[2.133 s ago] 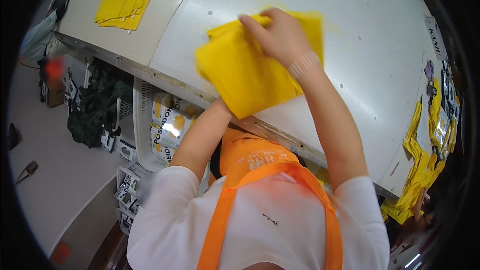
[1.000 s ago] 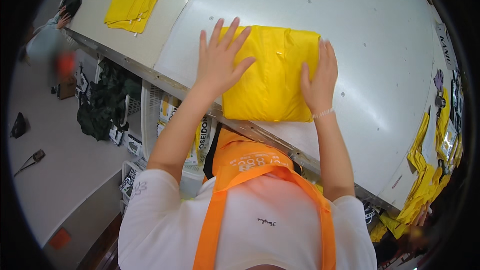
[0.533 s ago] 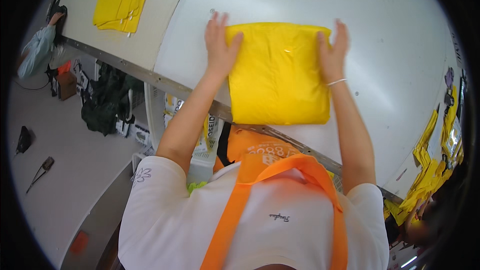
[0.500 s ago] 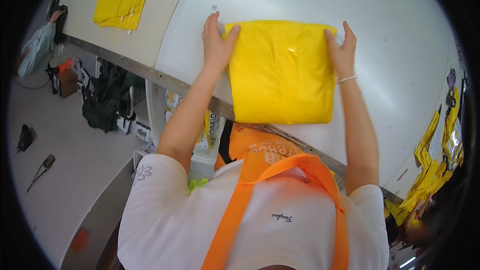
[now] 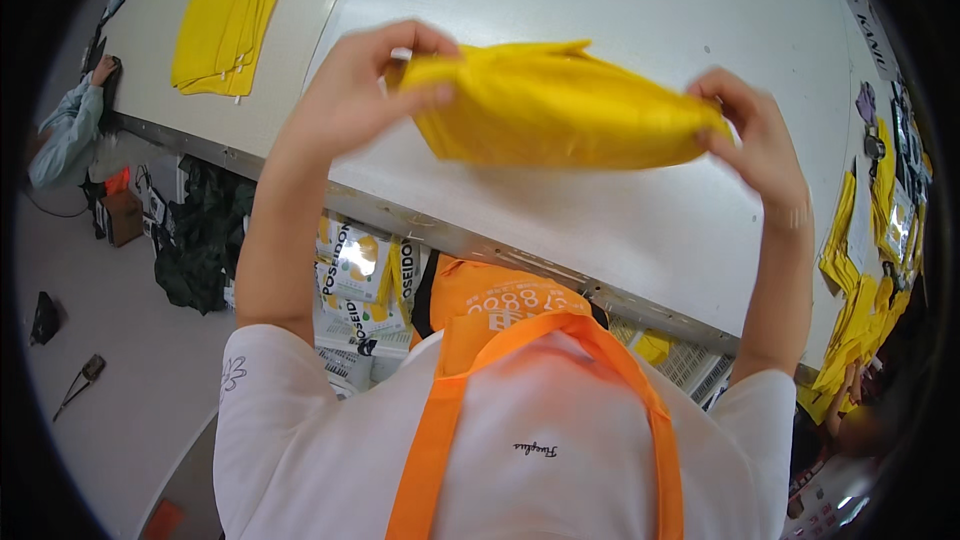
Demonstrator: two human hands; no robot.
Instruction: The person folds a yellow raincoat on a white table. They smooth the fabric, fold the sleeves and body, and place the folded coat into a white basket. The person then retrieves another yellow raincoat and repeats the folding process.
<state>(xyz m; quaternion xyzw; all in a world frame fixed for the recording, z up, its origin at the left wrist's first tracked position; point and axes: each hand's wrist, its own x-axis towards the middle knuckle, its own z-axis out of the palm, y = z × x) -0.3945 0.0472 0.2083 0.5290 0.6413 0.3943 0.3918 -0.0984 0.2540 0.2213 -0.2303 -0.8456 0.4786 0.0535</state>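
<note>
Fingers of the left hand [image 5: 360, 85] are bent partway, thumb toward the body, pinching one end of a folded yellow cloth [image 5: 570, 110]; fingers of the right hand [image 5: 757, 145] pinch the other end the same way. Between them the cloth is held up over the white table [image 5: 560, 215], apparently clear of it, its middle blurred and its upper edge showing loose layers. Those layers could slip apart or crease, I judge, if one hand lets its end sag or the pinch catches only the outer folds. Farther left on the table lies a pile of yellow cloths [image 5: 222, 30] with small white tags [image 5: 238, 99]. Below the table edge, white and yellow packets [image 5: 357, 270] lie jumbled, their container mostly hidden by the left arm [image 5: 280, 240] and shirt [image 5: 560, 420]. Right of them, a pale slotted basket [image 5: 690, 365] has something yellow [image 5: 652, 348] in or beside it, too covered to tell which. Dark green cloth [image 5: 200, 240] sits heaped at the left, its holder unclear
</note>
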